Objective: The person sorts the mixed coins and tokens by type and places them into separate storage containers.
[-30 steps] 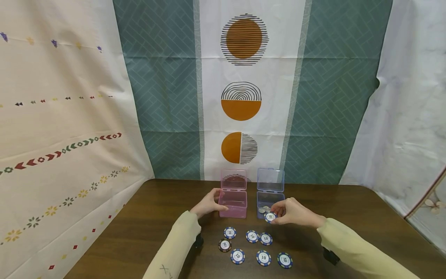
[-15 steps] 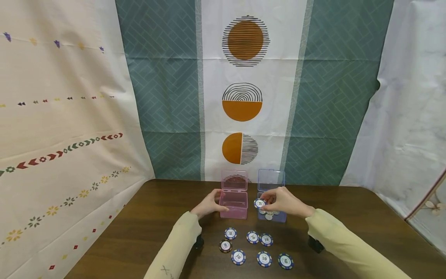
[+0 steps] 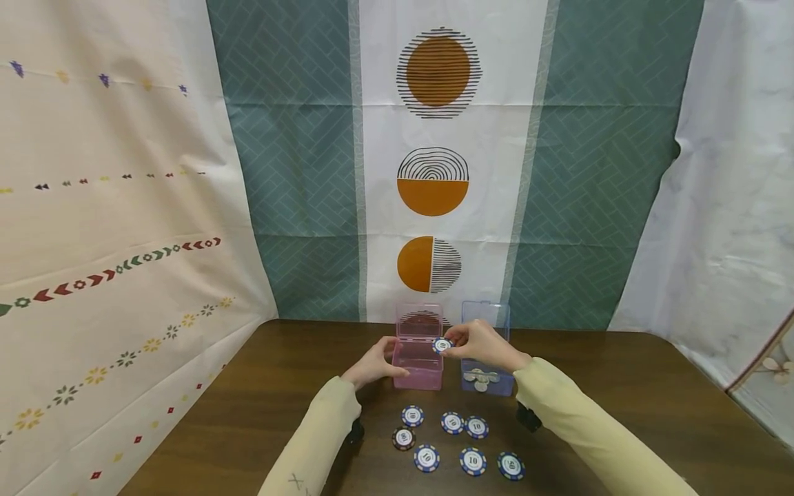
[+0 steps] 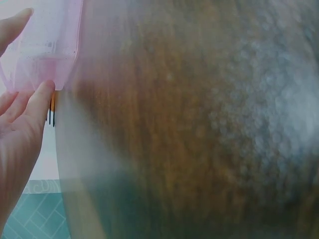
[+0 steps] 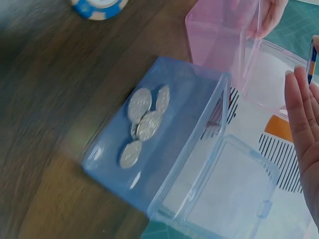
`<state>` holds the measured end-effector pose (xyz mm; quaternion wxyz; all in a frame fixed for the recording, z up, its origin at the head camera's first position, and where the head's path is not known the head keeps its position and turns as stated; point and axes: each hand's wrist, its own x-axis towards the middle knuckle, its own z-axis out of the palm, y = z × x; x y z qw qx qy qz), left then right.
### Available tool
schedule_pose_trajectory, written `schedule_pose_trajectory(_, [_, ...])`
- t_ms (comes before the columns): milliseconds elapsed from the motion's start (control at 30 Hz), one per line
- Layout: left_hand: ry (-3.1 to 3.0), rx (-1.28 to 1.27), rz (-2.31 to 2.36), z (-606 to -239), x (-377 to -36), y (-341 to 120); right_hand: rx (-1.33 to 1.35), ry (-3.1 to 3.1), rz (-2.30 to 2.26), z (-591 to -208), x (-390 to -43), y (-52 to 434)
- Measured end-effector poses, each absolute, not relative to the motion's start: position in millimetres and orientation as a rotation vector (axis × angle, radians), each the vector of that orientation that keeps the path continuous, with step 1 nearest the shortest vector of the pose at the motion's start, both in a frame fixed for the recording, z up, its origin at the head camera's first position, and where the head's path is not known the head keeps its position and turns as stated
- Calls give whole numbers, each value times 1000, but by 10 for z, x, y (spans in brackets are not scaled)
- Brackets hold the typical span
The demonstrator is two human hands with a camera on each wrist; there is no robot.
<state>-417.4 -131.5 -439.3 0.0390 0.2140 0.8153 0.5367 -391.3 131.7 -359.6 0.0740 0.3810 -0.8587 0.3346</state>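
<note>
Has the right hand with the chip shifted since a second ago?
Yes. The right hand, pinching a poker chip, has gone from the near edge of the blue box up and leftward, so the chip now hangs over the pink box.

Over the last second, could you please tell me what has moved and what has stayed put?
The right hand, pinching a poker chip, carried it from in front of the blue box up and leftward to above the pink box. The left hand still holds the pink box; the seven chips on the table and the coins are unmoved.
</note>
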Motion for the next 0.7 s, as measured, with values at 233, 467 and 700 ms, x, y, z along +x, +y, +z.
schedule_pose_trajectory(233, [2494, 651, 1659, -4394, -4167, -1305, 1095, -2578, 998, -3656, -4004, 1173])
schedule_pose_trajectory(467, [2474, 637, 1665, -4354, -4093, -1297, 1077, -2585, 1031, -3753, -4037, 1084])
schedule_pose_trajectory(700, [2482, 617, 1648, -4317, -4110, -1285, 1034, -2617, 1031, -3737, -4038, 1035])
